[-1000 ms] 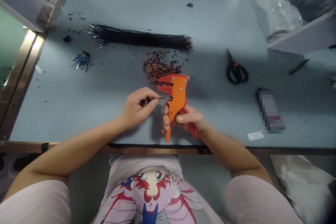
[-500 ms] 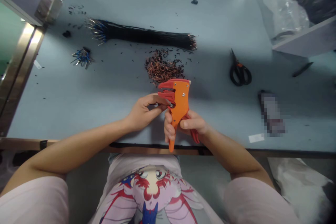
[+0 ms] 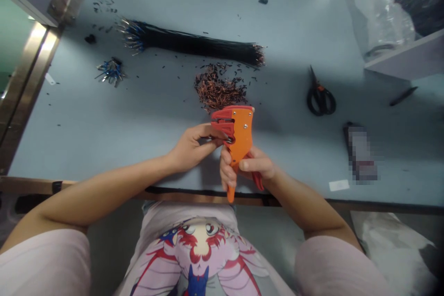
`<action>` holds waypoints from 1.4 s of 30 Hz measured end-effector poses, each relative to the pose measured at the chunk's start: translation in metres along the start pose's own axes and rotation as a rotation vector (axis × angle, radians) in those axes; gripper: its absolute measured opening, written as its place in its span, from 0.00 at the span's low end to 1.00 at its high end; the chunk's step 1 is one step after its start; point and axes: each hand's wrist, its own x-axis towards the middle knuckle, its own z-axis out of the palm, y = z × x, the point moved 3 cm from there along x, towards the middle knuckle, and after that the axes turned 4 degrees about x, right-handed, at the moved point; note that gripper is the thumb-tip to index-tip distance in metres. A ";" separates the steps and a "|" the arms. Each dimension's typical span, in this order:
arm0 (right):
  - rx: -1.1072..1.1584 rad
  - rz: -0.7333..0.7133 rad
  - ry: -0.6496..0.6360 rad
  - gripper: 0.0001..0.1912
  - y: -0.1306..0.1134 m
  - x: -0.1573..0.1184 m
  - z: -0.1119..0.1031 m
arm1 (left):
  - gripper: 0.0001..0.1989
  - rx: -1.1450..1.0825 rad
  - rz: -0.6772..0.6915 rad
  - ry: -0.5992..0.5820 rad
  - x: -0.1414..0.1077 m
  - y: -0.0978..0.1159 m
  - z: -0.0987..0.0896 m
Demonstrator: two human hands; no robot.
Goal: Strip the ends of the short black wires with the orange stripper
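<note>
My right hand (image 3: 248, 166) is wrapped round the handles of an orange and red wire stripper (image 3: 243, 134), whose red jaws point left. Pinched beside those jaws, my left hand (image 3: 196, 148) has its fingertips at the tool's lower notch. A thin dark piece shows at its fingers, but it is too small to make out. Just beyond the tool lies a pile of short copper-and-black scraps (image 3: 217, 90). Farther back a long bundle of black wires (image 3: 197, 44) lies across the table, with blue and silver ends at the left and copper ends at the right.
A small cluster of blue-ended pieces (image 3: 111, 71) lies at the left. Black scissors (image 3: 321, 97), a dark pen-like object (image 3: 403, 96), a pixelated item (image 3: 361, 150) and a white label (image 3: 339, 185) lie at the right. Clear plastic bags (image 3: 381, 14) stand at the back right.
The whole view has shifted slightly. The red jaws look closer together, and both hands keep nearly the same places at the tool.
</note>
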 end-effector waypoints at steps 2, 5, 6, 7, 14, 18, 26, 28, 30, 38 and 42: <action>0.008 -0.007 0.016 0.10 0.000 0.000 0.000 | 0.04 0.012 0.004 0.007 0.000 -0.001 0.000; -0.006 0.006 0.028 0.10 0.000 0.000 0.000 | 0.04 0.023 0.011 0.007 0.000 -0.001 -0.001; -0.011 0.011 0.029 0.10 0.000 0.000 0.000 | 0.04 0.023 0.013 0.007 0.000 -0.002 0.000; -0.012 0.013 0.028 0.10 0.000 0.000 0.000 | 0.04 0.021 0.016 0.007 0.000 -0.002 0.000; -0.014 -0.011 0.034 0.10 0.000 0.000 0.002 | 0.04 0.020 0.030 0.009 -0.001 -0.003 0.000; -0.022 -0.017 0.046 0.10 0.000 0.001 0.004 | 0.04 0.012 0.029 0.013 -0.001 -0.004 0.000; -0.032 -0.001 0.184 0.15 0.001 0.002 0.006 | 0.06 -0.026 -0.074 -0.030 0.000 -0.007 0.002; -0.030 -0.003 0.233 0.16 -0.001 0.003 0.005 | 0.07 0.016 -0.134 -0.043 0.001 -0.009 0.000; -0.017 -0.005 0.278 0.17 -0.002 0.005 0.004 | 0.07 0.081 -0.157 -0.052 0.004 -0.009 -0.003; 0.070 0.010 0.397 0.20 -0.004 0.008 0.001 | 0.09 0.300 -0.211 -0.112 0.010 -0.007 -0.008; 0.092 -0.057 0.442 0.18 -0.008 0.009 -0.009 | 0.10 0.338 -0.215 -0.133 0.010 -0.008 -0.007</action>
